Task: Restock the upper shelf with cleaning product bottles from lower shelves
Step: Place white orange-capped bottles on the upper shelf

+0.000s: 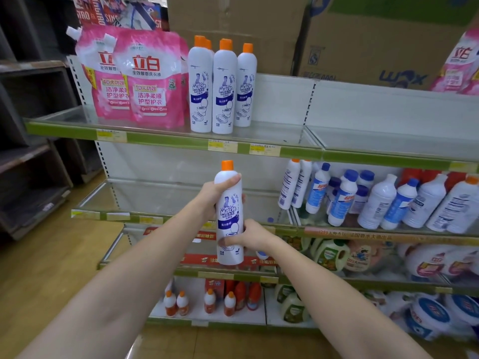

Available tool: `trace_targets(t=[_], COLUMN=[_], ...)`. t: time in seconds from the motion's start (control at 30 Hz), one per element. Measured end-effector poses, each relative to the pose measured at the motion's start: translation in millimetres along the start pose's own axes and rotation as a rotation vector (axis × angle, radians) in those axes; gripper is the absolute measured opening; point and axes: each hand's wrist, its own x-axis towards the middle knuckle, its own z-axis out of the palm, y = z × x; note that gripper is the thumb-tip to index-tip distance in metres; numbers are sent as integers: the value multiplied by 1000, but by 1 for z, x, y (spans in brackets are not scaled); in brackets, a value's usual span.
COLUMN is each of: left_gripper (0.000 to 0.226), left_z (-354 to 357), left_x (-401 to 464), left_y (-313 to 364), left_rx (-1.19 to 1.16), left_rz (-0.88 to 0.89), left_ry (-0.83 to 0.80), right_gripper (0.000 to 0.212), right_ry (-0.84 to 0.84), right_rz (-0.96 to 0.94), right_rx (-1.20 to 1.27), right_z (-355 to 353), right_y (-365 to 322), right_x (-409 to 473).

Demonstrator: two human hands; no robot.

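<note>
A tall white Mr Muscle bottle (230, 211) with an orange cap is held upright in front of the second shelf. My left hand (216, 191) grips its upper body, thumb across the shoulder. My right hand (247, 234) grips its lower part from the right. On the upper shelf (160, 139) stand several identical orange-capped bottles (224, 86), just right of the pink pouches. The shelf space to their right is bare.
Pink laundry refill pouches (145, 79) fill the upper shelf's left. Blue-capped white bottles (342, 198) lean on the second shelf at right. Cardboard boxes (363, 42) sit on top. Small orange-capped bottles (181, 303) stand on the bottom shelf. Dark wooden shelving (31, 151) is at left.
</note>
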Motion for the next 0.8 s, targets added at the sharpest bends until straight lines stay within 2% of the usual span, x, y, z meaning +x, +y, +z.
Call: trace_targets(t=[0.17,0.47,0.57,0.73,0.8], left_gripper=[74,67,58,59,68], left_z=[2,6,8,23,32], left_x=[5,12,13,22,26], left_y=[7,30,39,79,104], left_rx=[66,61,52,39,73], left_rz=[31,91,103,173,218], left_ry=[-37,-33,-11,1,-11], right_gripper=[44,43,41,35,44], right_ry=[22,41,46,126,204], right_rz=[-21,-64,-74,-139,-192], right_rx=[42,78,81,101,155], right_z=[-2,-12,-18,-44,-58], right_y=[-4,-21,-27,-50,-62], right_x=[0,9,12,22,29])
